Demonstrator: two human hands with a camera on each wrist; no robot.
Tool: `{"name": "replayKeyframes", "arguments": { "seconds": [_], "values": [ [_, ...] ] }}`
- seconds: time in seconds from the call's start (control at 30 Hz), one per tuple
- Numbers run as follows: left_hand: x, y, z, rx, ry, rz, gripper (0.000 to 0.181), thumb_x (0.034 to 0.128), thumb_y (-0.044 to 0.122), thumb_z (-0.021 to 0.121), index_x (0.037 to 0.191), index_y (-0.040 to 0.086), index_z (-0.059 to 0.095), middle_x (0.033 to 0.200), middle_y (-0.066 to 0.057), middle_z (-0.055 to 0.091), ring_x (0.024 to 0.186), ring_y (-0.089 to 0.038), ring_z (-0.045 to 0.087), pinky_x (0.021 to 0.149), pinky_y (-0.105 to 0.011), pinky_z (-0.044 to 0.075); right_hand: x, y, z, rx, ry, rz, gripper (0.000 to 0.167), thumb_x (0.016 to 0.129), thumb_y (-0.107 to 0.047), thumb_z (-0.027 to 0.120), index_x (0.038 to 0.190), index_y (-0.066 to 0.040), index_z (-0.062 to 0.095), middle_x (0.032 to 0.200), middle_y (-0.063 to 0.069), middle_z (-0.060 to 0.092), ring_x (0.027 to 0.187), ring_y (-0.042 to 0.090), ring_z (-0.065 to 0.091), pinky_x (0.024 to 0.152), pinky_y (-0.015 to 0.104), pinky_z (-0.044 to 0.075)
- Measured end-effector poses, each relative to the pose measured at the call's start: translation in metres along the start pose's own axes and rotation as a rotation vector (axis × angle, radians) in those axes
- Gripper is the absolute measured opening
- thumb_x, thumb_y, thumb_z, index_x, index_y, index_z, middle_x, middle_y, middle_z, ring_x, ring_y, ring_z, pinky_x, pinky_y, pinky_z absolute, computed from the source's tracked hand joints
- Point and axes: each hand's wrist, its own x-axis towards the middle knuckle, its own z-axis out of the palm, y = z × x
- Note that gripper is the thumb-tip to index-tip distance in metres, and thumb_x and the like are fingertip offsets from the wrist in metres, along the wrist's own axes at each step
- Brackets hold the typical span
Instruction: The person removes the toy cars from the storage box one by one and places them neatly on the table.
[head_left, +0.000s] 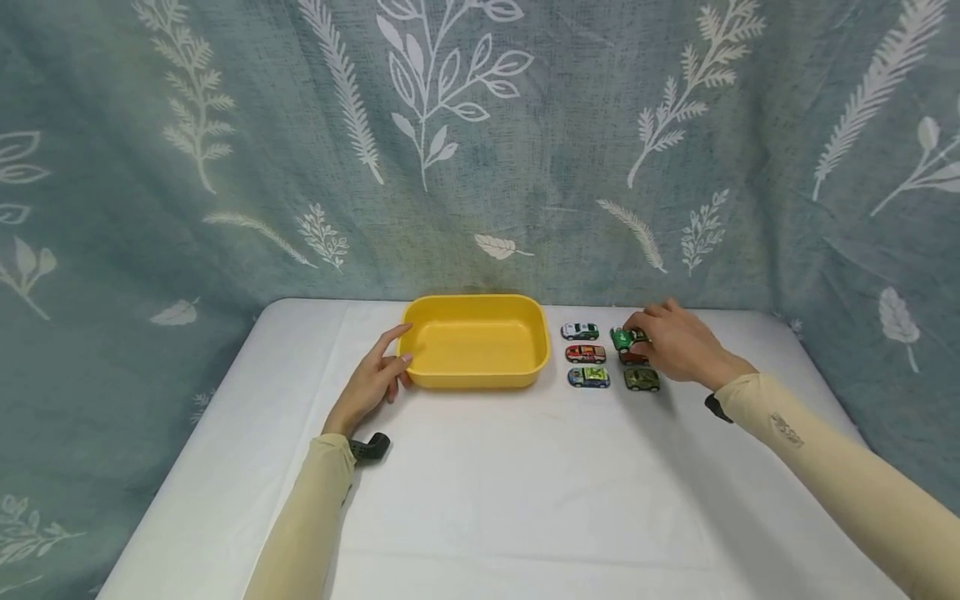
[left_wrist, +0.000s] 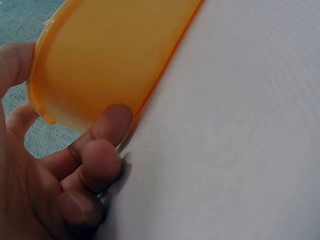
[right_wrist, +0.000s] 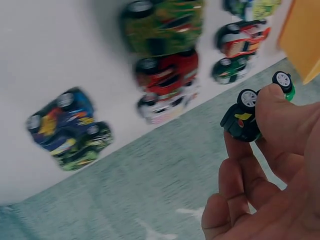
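In the head view my left hand (head_left: pixel 367 387) holds the left end of a yellow plastic tray (head_left: pixel 416 380), thumb and index finger at its rim. Its other fingers curl low beside the outer wall, as the left wrist view shows. Over on the right, my right hand (head_left: pixel 678 346) pinches a small black and green toy car (right_wrist: pixel 242 117) between thumb and fingers. Below that hand lie a dark red car (head_left: pixel 634 359) and an olive green car (head_left: pixel 642 380). Between them and the tray stand a white and green car (head_left: pixel 580 332), a red car (head_left: pixel 585 354) and a blue and green car (head_left: pixel 588 377).
A white cloth (head_left: pixel 510 475) covers the table. Behind its far edge hangs a teal curtain (head_left: pixel 570 167) with white leaf prints. The right wrist view also shows a purple and blue car (right_wrist: pixel 65 122) farther along the table's far edge.
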Motion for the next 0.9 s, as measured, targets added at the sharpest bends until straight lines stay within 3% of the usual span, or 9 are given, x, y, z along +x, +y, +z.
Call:
{"name": "replayKeyframes", "arguments": {
  "seconds": [0.23, 0.5, 0.9],
  "values": [
    [-0.001, 0.0, 0.002, 0.006, -0.005, 0.013, 0.056, 0.1091, 0.038, 0.059, 0.162, 0.039, 0.039, 0.085, -0.018, 0.067, 0.054, -0.019, 0.049, 0.052, -0.029, 0.046, -0.023, 0.031, 0.01, -0.038, -0.022, 0.046, 0.033, 0.093, -0.013, 0.081, 0.123, -0.001, 0.073, 0.111, 0.021, 0.071, 0.1, 0.04, 0.059, 0.084, 0.054, 0.047],
    [-0.003, 0.002, 0.002, 0.009, 0.0, -0.004, 0.055, 0.1089, 0.039, 0.059, 0.16, 0.045, 0.04, 0.085, -0.017, 0.067, 0.054, -0.02, 0.049, 0.053, -0.029, 0.046, -0.045, 0.066, 0.017, -0.034, -0.075, 0.128, 0.034, 0.095, -0.014, 0.079, 0.126, 0.0, 0.072, 0.113, 0.025, 0.07, 0.103, 0.045, 0.059, 0.086, 0.06, 0.05],
    [-0.004, 0.002, 0.001, 0.026, -0.002, -0.016, 0.056, 0.1097, 0.038, 0.057, 0.162, 0.043, 0.038, 0.09, -0.024, 0.068, 0.055, -0.019, 0.049, 0.054, -0.029, 0.045, -0.074, 0.08, 0.032, -0.002, -0.113, 0.181, 0.039, 0.096, -0.016, 0.077, 0.129, 0.003, 0.069, 0.116, 0.026, 0.071, 0.103, 0.045, 0.062, 0.086, 0.062, 0.05]
  ]
}}
